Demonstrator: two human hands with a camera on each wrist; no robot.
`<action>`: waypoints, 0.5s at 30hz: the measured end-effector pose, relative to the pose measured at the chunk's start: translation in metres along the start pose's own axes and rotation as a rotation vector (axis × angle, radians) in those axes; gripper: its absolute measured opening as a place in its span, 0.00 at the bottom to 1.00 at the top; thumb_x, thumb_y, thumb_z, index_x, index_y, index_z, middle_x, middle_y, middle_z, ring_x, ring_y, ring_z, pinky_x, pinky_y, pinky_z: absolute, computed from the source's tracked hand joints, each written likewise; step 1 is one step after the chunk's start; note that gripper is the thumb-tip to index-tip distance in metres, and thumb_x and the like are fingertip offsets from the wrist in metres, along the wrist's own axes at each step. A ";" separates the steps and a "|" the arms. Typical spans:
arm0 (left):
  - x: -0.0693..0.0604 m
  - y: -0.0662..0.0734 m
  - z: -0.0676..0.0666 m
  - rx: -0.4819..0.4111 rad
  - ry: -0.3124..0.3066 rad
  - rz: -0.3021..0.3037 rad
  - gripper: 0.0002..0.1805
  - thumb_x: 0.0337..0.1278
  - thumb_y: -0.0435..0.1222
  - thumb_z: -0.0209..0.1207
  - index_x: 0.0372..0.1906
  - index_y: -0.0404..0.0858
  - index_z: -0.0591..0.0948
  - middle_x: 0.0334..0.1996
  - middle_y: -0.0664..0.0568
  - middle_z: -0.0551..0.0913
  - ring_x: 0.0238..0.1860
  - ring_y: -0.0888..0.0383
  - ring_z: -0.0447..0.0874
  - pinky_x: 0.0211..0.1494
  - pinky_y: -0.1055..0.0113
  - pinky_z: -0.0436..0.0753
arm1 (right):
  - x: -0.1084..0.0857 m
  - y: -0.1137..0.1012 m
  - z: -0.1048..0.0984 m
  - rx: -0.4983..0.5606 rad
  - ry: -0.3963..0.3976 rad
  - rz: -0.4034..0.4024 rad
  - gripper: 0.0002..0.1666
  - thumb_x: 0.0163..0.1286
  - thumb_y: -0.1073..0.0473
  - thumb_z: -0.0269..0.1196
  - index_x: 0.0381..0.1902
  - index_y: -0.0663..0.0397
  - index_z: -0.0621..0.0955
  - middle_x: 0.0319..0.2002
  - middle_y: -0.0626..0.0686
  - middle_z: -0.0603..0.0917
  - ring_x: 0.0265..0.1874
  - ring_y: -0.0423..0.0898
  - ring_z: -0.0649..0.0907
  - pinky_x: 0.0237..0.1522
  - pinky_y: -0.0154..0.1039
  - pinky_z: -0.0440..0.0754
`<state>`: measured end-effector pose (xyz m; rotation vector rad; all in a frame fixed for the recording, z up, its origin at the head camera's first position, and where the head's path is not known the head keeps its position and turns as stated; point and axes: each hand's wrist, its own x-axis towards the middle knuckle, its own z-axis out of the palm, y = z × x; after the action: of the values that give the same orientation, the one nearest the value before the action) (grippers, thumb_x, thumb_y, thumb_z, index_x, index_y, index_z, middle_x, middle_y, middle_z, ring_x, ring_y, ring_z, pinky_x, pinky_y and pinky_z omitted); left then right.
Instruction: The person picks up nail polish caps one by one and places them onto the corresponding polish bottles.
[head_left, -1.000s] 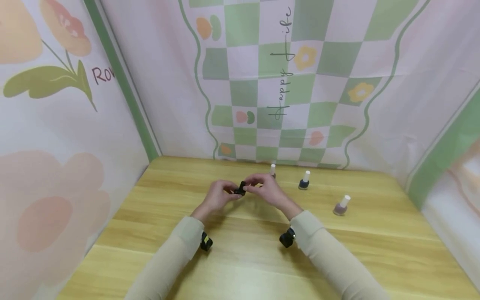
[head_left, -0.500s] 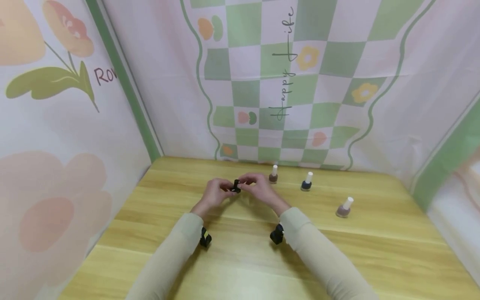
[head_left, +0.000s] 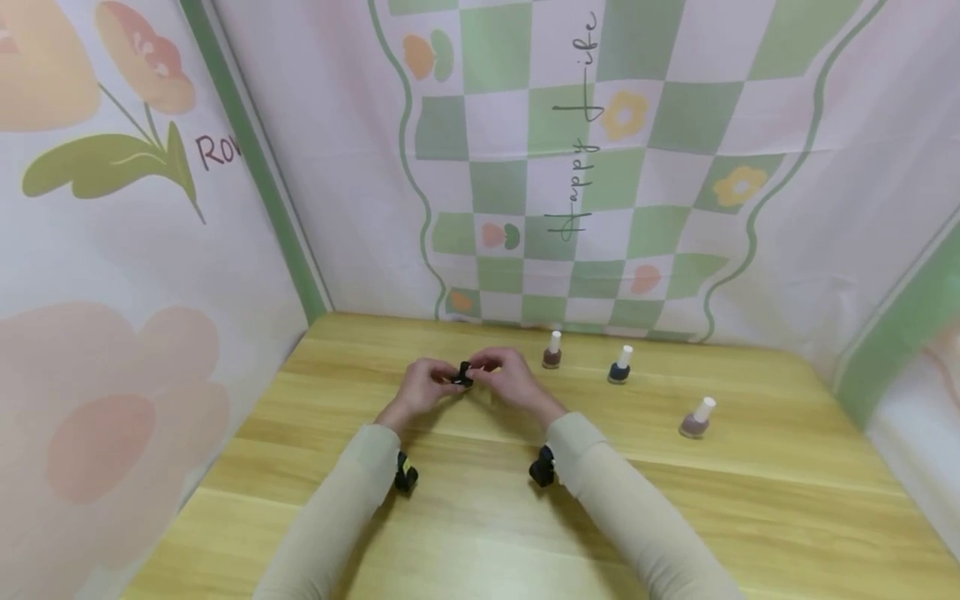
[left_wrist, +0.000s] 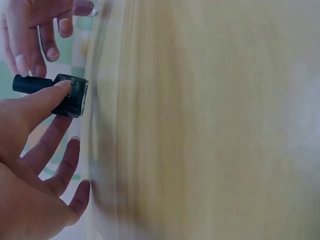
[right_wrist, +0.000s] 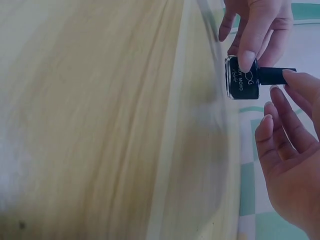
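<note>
A black nail polish bottle (left_wrist: 71, 97) with a black cap (right_wrist: 278, 75) is held up between both hands near the back of the table. My left hand (head_left: 421, 388) pinches its square glass body between thumb and fingers. At the cap's end, the thumb and index finger of my right hand (head_left: 512, 380) pinch it, the other fingers loosely bent below in the right wrist view. The cap is on the bottle, and small pale lettering shows on the glass.
Right of the hands stand three nail polish bottles with white caps: a brown one (head_left: 552, 356), a dark blue one (head_left: 619, 370) and a mauve one (head_left: 695, 423). The wooden table (head_left: 480, 517) ends at a patterned curtain (head_left: 525, 287) behind.
Both hands have shifted slightly left with the black bottle between them, baring the brown bottle that the right hand partly covered. The head view has turned a little left.
</note>
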<state>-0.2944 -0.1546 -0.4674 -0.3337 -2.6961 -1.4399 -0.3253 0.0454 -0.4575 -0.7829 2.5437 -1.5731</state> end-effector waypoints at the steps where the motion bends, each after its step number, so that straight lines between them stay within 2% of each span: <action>1: 0.001 0.000 0.000 0.006 -0.001 -0.003 0.10 0.54 0.29 0.73 0.42 0.35 0.90 0.41 0.45 0.91 0.38 0.53 0.87 0.47 0.60 0.85 | 0.000 0.000 0.000 -0.009 0.003 0.007 0.09 0.68 0.65 0.70 0.46 0.59 0.88 0.41 0.55 0.89 0.42 0.49 0.84 0.48 0.43 0.83; 9: 0.002 -0.004 0.002 0.023 -0.012 -0.024 0.10 0.55 0.29 0.73 0.43 0.34 0.89 0.41 0.44 0.91 0.41 0.51 0.88 0.50 0.57 0.87 | 0.000 -0.001 0.005 -0.042 -0.001 0.033 0.09 0.68 0.63 0.70 0.46 0.58 0.88 0.41 0.53 0.89 0.41 0.48 0.83 0.46 0.42 0.82; 12: 0.001 -0.004 -0.001 0.018 -0.025 -0.039 0.11 0.58 0.29 0.71 0.45 0.33 0.88 0.42 0.43 0.90 0.42 0.49 0.88 0.51 0.56 0.86 | -0.001 -0.001 0.001 -0.048 -0.016 0.046 0.10 0.71 0.60 0.69 0.47 0.55 0.88 0.42 0.51 0.89 0.42 0.47 0.83 0.47 0.42 0.82; 15: 0.000 -0.004 -0.006 0.012 -0.033 -0.071 0.15 0.61 0.30 0.69 0.52 0.32 0.85 0.48 0.41 0.88 0.46 0.47 0.87 0.54 0.54 0.86 | -0.005 -0.002 -0.009 -0.067 -0.032 0.054 0.13 0.72 0.57 0.67 0.50 0.55 0.87 0.45 0.50 0.88 0.44 0.46 0.82 0.47 0.42 0.82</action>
<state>-0.2954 -0.1618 -0.4669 -0.2657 -2.7684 -1.4473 -0.3230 0.0543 -0.4525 -0.7333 2.5835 -1.4553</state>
